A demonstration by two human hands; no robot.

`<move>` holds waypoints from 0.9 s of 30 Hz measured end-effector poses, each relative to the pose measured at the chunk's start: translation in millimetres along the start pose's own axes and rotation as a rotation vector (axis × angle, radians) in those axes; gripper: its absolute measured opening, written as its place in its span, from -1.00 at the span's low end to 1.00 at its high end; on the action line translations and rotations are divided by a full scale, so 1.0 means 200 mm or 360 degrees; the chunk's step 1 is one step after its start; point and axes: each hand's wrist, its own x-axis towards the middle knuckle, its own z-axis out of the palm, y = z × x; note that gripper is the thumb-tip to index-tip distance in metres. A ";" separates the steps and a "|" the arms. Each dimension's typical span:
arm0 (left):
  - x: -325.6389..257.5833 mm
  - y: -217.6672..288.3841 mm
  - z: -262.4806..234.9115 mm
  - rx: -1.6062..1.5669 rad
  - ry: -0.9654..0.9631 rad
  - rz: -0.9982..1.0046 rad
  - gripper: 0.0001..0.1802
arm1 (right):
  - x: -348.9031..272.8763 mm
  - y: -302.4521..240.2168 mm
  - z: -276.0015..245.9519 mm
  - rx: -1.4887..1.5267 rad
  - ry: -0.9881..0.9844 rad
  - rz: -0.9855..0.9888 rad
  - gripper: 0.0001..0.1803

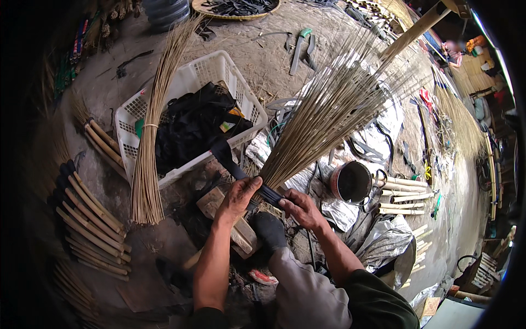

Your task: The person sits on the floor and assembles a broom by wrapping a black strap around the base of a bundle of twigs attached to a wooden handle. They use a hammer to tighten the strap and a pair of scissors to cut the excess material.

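Note:
A fanned bundle of thin, stiff sticks (323, 118), like broom bristles, points away from me to the upper right. A flat black strip (269, 194) crosses its narrow near end; one length (226, 156) leads back towards the crate. My left hand (239, 198) is closed at the left of this end, thumb pressed by the strip. On the other side my right hand (303, 209) pinches the strip between thumb and fingers. The bundle's butt is mostly hidden behind the strip and hands. Below lies a wooden block (233, 219), beside my dark-covered foot (268, 230).
A white plastic crate (222, 60) holds black strips; a tied stick bundle (148, 131) leans across it. Curved handles (90, 216) lie at left. Right of my hands stand a dark bucket (352, 182) and several pale poles (402, 192). A green-handled blade (299, 52) lies farther off.

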 end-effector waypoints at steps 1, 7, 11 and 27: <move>0.00 0.00 -0.01 0.0051 -0.0018 -0.0036 -0.43 | 0.01 0.02 0.00 0.0050 0.0012 0.0017 -0.61; 0.03 -0.02 -0.03 -0.0235 -0.0203 -0.0434 -0.38 | 0.10 0.19 0.06 0.0069 0.0099 0.0145 -0.68; 0.06 -0.04 -0.04 -0.0412 -0.0431 -0.0643 -0.30 | 0.16 0.31 0.11 0.0193 0.0176 -0.0408 -0.64; 0.14 -0.16 -0.01 0.1080 -0.0201 -0.0333 -0.42 | 0.07 0.36 0.10 0.0457 0.0101 -0.0039 -0.79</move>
